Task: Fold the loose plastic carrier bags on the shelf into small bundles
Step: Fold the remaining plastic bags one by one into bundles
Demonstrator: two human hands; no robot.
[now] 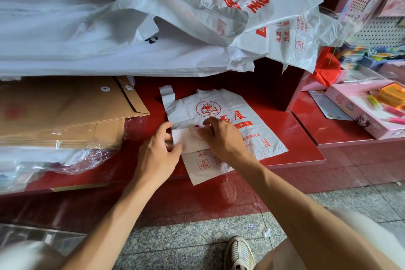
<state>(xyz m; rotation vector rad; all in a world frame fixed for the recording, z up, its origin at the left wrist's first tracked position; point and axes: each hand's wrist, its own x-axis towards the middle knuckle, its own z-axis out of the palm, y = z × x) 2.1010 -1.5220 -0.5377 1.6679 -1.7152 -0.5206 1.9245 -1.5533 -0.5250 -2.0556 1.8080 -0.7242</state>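
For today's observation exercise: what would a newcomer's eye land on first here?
First, two hands, left hand and right hand, pinching a fold in a white carrier bag with red print, flat on the red shelf. Above it sprawls a heap of loose bags; brown envelopes lie stacked at left.

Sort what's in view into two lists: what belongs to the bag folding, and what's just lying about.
Part of the job:
- white carrier bag flat on the red shelf
- left hand and right hand, both pinching its folded flap
- heap of loose bags above

Lying about:
- brown envelopes
- pink box of stationery
- shoe on the floor
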